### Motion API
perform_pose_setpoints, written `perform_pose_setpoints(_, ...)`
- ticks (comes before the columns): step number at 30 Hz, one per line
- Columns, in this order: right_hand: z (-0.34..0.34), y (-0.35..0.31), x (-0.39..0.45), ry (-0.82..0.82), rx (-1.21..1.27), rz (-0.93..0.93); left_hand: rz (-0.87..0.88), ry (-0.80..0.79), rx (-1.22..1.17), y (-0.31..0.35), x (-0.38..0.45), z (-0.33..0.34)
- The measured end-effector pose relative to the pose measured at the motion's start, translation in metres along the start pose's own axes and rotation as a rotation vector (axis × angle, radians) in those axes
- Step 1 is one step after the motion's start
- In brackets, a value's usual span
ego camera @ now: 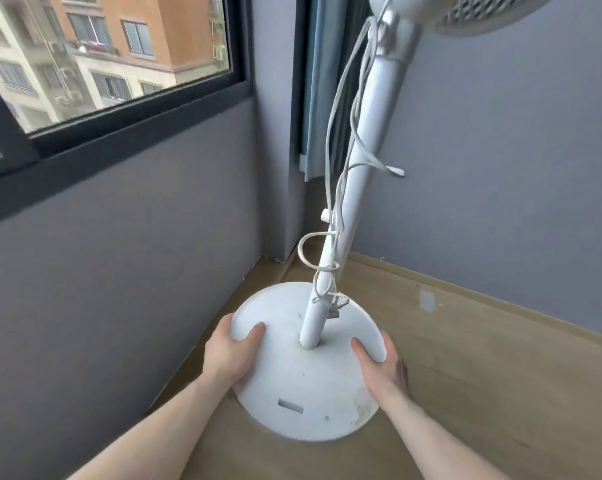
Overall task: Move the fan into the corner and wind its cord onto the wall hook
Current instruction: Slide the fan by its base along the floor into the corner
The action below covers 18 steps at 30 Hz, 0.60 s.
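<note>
A white pedestal fan (358, 161) stands on a wooden floor (466, 358) near the corner of a room with grey walls (119, 254). Its round flat base (306, 386) is gripped at both sides: the left hand (232, 355) curls round the left rim with the thumb on top, and the right hand (379, 367) curls round the right rim, thumb also on top; the other fingers are hidden beneath. The pole leans to the right, up toward the grille at the top edge. A white cord (341, 188) hangs loosely tangled along the pole, looped near its foot. A dark-framed window (119, 109) sits at upper left, with a blue curtain (318, 98) in the corner.
</note>
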State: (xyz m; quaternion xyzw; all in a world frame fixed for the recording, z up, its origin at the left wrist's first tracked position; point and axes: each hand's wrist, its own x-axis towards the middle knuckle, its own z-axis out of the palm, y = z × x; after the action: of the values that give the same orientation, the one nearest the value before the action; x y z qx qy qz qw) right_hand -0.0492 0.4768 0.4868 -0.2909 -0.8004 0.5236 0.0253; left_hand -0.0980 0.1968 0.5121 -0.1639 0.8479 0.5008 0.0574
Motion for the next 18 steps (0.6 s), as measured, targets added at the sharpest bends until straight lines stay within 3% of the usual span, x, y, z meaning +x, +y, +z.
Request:
perform_pose_setpoints(3,-0.073,-0.052,-0.009,0.002,0.006,0.007,0.020,-0.002,0.026,0.088,-0.037,-0.007)
perform_pose_setpoints(9,-0.170,-0.118,-0.013,0.076,0.018,-0.022,0.083,-0.050,0.065,0.201,-0.077,0.001)
perform_pose_setpoints(18,-0.273,-0.119,0.023,0.169,0.041,0.041,0.177,-0.139,0.118,0.296,-0.089,0.076)
